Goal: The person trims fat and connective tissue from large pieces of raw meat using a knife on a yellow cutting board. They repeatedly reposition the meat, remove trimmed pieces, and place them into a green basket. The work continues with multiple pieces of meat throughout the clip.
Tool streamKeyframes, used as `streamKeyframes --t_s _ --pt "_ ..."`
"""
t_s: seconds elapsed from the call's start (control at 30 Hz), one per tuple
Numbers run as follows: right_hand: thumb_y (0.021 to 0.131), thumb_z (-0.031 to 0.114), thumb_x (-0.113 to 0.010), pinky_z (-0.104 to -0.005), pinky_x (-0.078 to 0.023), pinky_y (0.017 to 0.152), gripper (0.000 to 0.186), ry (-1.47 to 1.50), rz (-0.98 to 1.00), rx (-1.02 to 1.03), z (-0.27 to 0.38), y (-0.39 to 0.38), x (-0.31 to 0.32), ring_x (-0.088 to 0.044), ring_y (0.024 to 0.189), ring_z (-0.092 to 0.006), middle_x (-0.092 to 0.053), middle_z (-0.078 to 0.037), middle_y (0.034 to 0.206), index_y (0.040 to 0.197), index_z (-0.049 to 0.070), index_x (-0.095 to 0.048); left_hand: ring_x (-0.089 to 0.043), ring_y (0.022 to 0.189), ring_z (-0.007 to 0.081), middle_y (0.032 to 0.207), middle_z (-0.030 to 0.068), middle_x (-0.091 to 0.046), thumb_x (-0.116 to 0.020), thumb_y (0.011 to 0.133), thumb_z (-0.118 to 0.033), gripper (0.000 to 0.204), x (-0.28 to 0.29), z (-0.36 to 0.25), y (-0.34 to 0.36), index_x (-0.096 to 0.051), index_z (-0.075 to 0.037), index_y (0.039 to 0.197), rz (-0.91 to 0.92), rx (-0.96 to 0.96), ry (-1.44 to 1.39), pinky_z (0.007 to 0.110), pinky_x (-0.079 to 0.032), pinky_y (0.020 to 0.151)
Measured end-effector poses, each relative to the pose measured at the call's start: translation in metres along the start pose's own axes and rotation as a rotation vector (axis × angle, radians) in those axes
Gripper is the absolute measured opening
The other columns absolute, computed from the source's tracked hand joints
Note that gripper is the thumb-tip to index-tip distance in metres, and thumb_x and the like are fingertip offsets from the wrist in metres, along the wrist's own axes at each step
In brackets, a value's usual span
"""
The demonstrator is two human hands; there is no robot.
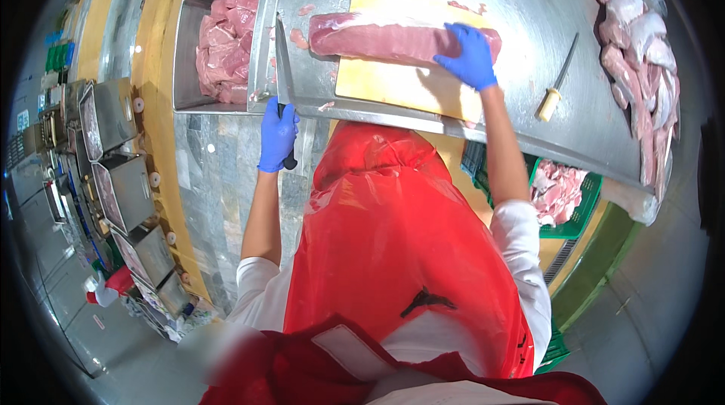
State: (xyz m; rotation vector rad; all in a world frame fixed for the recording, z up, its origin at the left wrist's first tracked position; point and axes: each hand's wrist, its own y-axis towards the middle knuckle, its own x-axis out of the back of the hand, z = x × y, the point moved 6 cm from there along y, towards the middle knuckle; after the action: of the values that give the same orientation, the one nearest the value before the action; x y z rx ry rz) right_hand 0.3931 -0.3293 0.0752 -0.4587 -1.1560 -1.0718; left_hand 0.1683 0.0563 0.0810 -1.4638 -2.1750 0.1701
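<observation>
The blue-gloved right hand (470, 57) rests open, fingers spread, on the right part of a long, thick slab of raw pink meat (377, 41), as I watch through the head camera. The meat looks moist, with a whitish streak along its far side; it lies left to right across a yellow rectangular cutting board (408, 89) on a grey metal table (529, 23). I see the blue-gloved left hand (279, 134) gripping a black-handled, long-bladed steel knife (283, 61), its tip pointing far.
</observation>
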Motion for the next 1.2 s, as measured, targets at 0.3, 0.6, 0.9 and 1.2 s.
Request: streamKeyframes --t_s 0.3,0.6,0.9,1.2 --pt "0.052 0.037 -0.091 -0.0412 -0.049 0.101 0.109 0.099 0.917 -0.014 -0.007 0.078 -0.087 -0.061 0.118 -0.0378 -0.063 -0.026 0.123 0.145 0.004 -0.045 -0.050 0.054 0.0071 0.071 0.0006 -0.055 -0.053 0.100 -0.013 0.008 0.013 0.020 0.055 -0.054 -0.006 0.100 -0.142 0.078 -0.335 0.025 -0.041 0.049" --pt "0.061 0.027 -0.084 -0.0365 -0.055 0.073 0.057 0.555 1.167 -0.209 0.042 0.039 -0.140 -0.068 0.078 -0.0237 -0.073 -0.017 0.085 0.103 -0.008 -0.069 -0.049 0.055 0.0057 0.070 -0.0014 -0.053 -0.054 0.100 -0.011 0.009 0.002 0.051 0.084 -0.054 -0.004 0.105 -0.219 0.173 -0.535 0.024 -0.041 0.050" --pt "0.075 0.010 -0.063 -0.0422 -0.054 0.098 0.067 1.701 1.013 -1.024 0.123 0.009 -0.114 -0.065 0.110 -0.0297 -0.058 -0.021 0.131 0.139 -0.002 -0.050 -0.049 0.055 0.0069 0.071 -0.0001 -0.053 -0.055 0.101 -0.013 0.008 0.029 0.037 0.080 -0.052 -0.006 0.098 -0.345 0.066 -0.438 0.022 -0.042 0.050" --pt "0.083 0.015 -0.069 -0.0459 -0.055 0.096 0.057 2.286 0.249 -0.953 0.156 0.002 -0.038 -0.066 0.109 -0.0287 -0.065 -0.016 0.122 0.135 0.003 -0.053 -0.050 0.057 0.0080 0.071 0.0014 -0.055 -0.056 0.101 -0.014 0.010 0.025 0.004 0.056 -0.054 -0.005 0.102 -0.305 -0.095 -0.324 0.025 -0.040 0.050"
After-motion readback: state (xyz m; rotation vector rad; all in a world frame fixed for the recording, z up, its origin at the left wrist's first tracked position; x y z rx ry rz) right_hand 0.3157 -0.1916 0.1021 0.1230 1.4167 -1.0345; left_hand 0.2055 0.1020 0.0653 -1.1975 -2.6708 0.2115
